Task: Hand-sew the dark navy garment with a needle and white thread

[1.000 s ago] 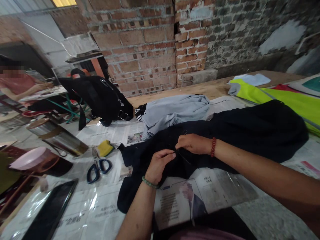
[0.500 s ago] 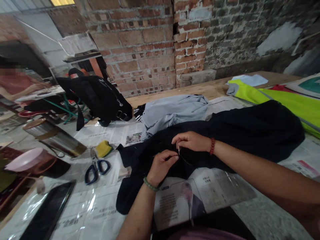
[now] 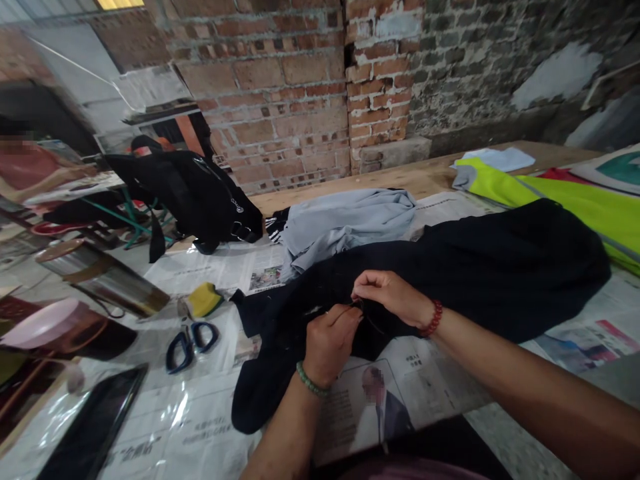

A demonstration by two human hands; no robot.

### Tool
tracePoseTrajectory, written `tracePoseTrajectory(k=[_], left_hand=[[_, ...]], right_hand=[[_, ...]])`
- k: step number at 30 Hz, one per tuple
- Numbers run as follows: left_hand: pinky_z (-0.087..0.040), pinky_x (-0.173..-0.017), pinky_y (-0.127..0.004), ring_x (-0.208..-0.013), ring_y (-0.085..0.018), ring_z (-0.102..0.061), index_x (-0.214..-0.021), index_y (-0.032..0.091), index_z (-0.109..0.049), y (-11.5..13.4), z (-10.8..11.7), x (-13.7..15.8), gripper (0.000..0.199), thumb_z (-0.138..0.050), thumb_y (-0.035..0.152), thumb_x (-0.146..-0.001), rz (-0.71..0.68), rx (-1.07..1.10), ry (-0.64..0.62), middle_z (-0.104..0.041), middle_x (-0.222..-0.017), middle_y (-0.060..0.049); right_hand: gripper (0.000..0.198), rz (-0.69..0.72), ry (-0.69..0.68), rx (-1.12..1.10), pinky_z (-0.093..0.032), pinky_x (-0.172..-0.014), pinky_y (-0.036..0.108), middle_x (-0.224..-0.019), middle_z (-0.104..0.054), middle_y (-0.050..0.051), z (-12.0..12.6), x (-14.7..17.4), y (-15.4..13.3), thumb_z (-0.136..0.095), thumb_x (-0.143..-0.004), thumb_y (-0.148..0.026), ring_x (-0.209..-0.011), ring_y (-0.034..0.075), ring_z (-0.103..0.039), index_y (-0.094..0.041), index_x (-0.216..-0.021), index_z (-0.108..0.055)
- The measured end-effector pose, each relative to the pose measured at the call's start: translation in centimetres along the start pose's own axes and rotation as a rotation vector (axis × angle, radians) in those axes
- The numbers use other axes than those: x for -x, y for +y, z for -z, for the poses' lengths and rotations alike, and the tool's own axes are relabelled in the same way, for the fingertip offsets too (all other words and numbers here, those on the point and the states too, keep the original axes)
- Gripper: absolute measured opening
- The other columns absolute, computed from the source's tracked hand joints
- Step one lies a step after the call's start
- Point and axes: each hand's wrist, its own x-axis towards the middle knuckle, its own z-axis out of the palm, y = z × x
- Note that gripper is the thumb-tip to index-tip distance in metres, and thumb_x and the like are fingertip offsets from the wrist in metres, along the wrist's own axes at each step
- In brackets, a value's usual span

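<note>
A dark navy garment (image 3: 480, 267) lies bunched across the papers in front of me. Over its near part, my left hand (image 3: 330, 343), with a green bead bracelet, is closed in a pinch; the small thing between its fingertips is hidden. Close above those fingertips, my right hand (image 3: 393, 293), wearing a red bead bracelet, pinches a thin dark thread (image 3: 361, 303) that loops between the hands. No needle can be made out clearly now. A small pale spot shows on the cloth beside the left knuckles.
On the left are blue-handled scissors (image 3: 190, 340), a yellow sponge (image 3: 205, 300), a steel flask (image 3: 107, 277), a pink-lidded container (image 3: 47, 325) and a phone (image 3: 95, 427). Behind lie a black bag (image 3: 205, 200), grey cloth (image 3: 345, 217) and a neon vest (image 3: 545, 200). Another person (image 3: 30, 167) sits far left.
The upright needle between my hands no longer shows. My left hand has turned knuckles-up and shifted right; my right fingertips sit slightly higher and farther right. The view has shifted slightly.
</note>
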Motion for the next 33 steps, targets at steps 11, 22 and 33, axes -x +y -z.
tracePoseTrajectory(k=[11,22,33], left_hand=[[-0.043,-0.072,-0.024,-0.077,-0.016,-0.059,-0.089,0.025,-0.069,0.6,0.5,-0.1,0.02,-0.053,0.019,-0.077,0.038,0.085,0.181,-0.065,-0.085,-0.006],[-0.036,-0.051,-0.021,-0.053,-0.01,-0.047,-0.062,0.015,-0.066,0.7,1.3,-1.2,0.011,-0.066,0.027,-0.061,0.59,0.572,0.153,-0.057,-0.055,0.001],[-0.036,-0.057,-0.02,-0.057,-0.009,-0.047,-0.06,0.014,-0.067,0.9,1.3,-1.2,0.01,-0.067,0.024,-0.061,0.659,0.8,0.06,-0.059,-0.057,0.002]], right_hand=[[0.014,0.031,-0.036,0.152,-0.042,-0.066,0.025,-0.067,-0.059,0.0,-0.6,0.5,0.3,-0.053,-0.074,-0.027,-0.065,0.012,-0.053,-0.016,-0.069,-0.059],[0.016,0.623,0.375,0.608,-0.044,-0.081,0.035,-0.09,-0.06,0.005,0.0,3.7,1.2,-0.048,-0.079,-0.018,-0.089,0.017,-0.055,-0.021,-0.092,-0.057],[0.016,0.807,0.376,0.804,-0.041,-0.081,0.037,-0.09,-0.06,0.003,-1.3,3.7,3.0,-0.059,-0.075,-0.019,-0.094,0.018,-0.051,-0.025,-0.09,-0.062]])
